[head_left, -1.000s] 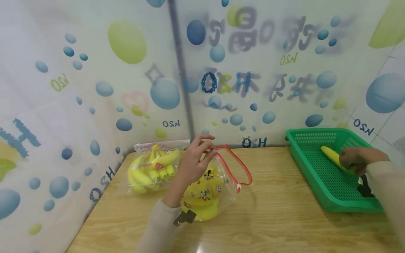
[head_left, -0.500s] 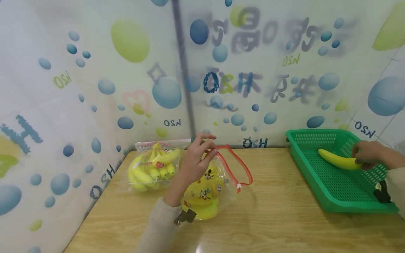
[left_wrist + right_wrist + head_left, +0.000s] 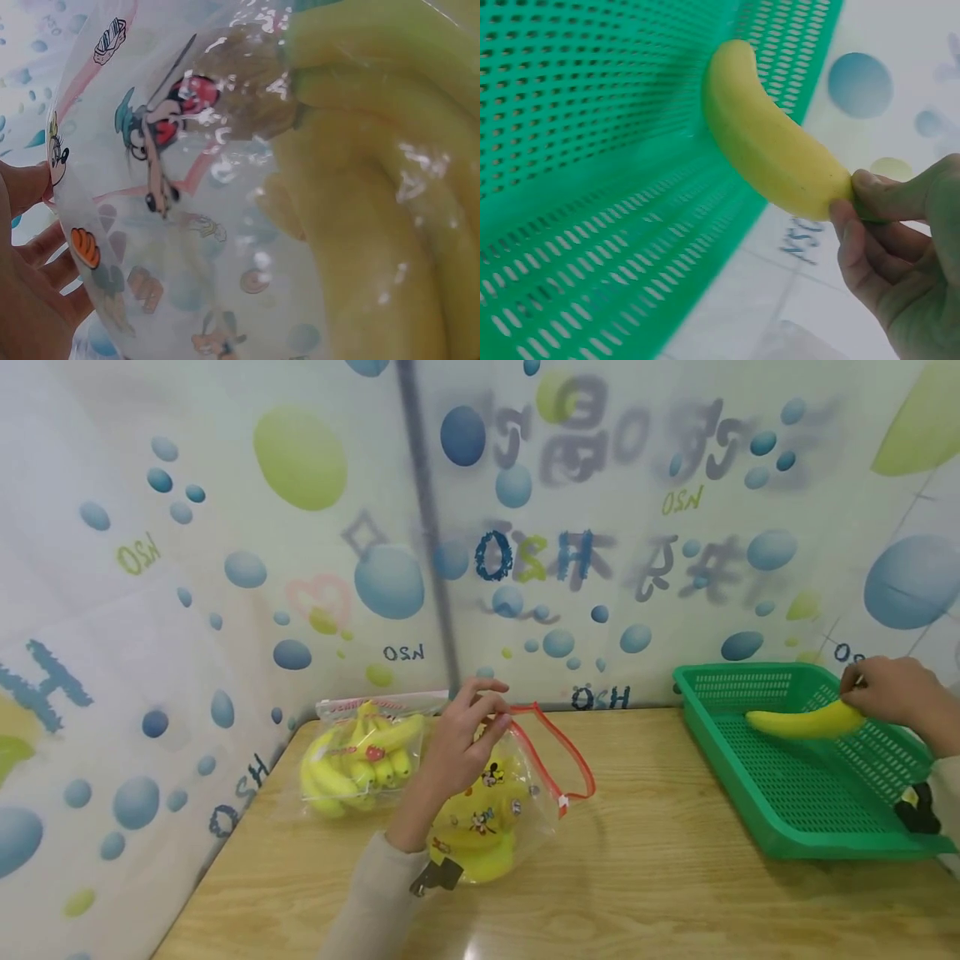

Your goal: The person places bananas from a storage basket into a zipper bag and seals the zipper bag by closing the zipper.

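My right hand (image 3: 892,689) pinches the end of a single yellow banana (image 3: 806,723) between thumb and fingers; in the right wrist view the banana (image 3: 772,142) points away from the hand (image 3: 900,255), overlapping the basket's perforated side. Around it is the green plastic basket (image 3: 847,846). At the middle of the table, my left hand (image 3: 461,743) holds the mouth edge of a clear zip bag (image 3: 482,821) with a red zip strip and cartoon prints. The bag's mouth gapes to the right. Bananas (image 3: 360,202) with a brown stem lie inside, partly hidden by my forearm in the head view.
A second clear zip bag (image 3: 408,697) with a bunch of bananas (image 3: 330,777) inside lies at the back left. The wooden table (image 3: 637,893) meets a printed curtain (image 3: 637,610) at its back and left. A wrist mount (image 3: 917,810) overlaps the basket's right side.
My right hand has risen and shifted right and back in the basket, lifting the banana's held end. The left hand and the bag stay in place.
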Demonstrator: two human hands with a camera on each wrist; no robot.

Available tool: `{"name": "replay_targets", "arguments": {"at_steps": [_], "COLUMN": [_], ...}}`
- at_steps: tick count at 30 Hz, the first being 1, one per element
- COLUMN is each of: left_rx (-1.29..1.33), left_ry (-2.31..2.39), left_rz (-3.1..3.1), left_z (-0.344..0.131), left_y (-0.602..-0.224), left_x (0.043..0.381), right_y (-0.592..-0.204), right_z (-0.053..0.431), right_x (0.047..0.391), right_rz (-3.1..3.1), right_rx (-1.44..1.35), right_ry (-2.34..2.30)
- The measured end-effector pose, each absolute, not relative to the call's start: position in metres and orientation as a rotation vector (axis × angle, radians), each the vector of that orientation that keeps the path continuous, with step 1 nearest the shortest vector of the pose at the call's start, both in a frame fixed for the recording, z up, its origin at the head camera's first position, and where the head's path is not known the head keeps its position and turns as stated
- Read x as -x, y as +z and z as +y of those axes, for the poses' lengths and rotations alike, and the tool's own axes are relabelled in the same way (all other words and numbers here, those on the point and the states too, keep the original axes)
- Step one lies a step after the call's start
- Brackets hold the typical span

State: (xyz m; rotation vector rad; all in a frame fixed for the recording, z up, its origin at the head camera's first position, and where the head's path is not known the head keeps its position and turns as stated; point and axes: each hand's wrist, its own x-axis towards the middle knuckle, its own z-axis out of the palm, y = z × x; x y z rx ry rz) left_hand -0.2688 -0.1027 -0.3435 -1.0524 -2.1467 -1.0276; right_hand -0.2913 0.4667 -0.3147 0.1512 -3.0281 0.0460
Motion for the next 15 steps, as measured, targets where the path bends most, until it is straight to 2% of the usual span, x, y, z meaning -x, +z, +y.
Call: {"name": "replay_targets", "arguments": {"at_steps": [15], "left_rx": [1.047], "left_ry": [-1.022], "left_rz": [-2.152], "left_z": [-0.104], "left_y": [-0.343], "left_x": [0.269], "right_y": [-0.267], "right_z": [0.405], "right_x": [0.273], "right_rz": [-2.688], "right_rx": [-0.165], "right_ry": [0.020]}}
